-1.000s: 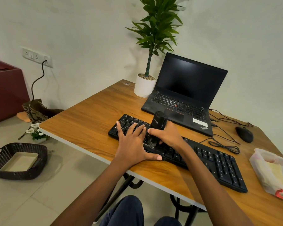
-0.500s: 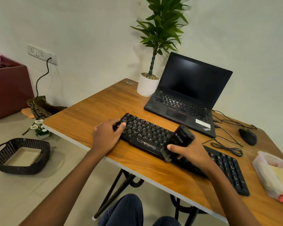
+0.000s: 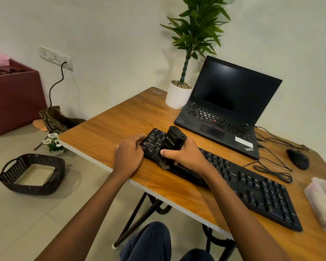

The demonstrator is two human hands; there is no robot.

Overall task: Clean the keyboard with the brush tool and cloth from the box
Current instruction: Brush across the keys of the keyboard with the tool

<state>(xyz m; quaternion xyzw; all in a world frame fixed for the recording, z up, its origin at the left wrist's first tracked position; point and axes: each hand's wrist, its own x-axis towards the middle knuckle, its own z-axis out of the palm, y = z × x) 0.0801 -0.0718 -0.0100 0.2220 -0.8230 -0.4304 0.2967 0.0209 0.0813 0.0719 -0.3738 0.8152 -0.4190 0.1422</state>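
Observation:
A long black keyboard [image 3: 252, 187] lies diagonally across the wooden desk [image 3: 109, 129]. My right hand [image 3: 186, 157] grips a chunky black brush tool [image 3: 174, 138], its bristles down on the keyboard's front edge near the left end. My left hand [image 3: 129, 154] holds the keyboard's left end, fingers curled over its corner. A translucent plastic box [image 3: 324, 202] with pale yellow cloth inside sits at the desk's right edge.
An open black laptop [image 3: 228, 110] and a potted plant [image 3: 179, 95] stand at the back. A black mouse [image 3: 297, 159] and loose cables [image 3: 273, 172] lie right of the keyboard. On the floor are a woven basket [image 3: 32, 174] and a maroon cabinet [image 3: 13, 97].
My right hand has carried the brush left along the keyboard, from its middle to near the left end. My left hand stays on the keyboard's left end.

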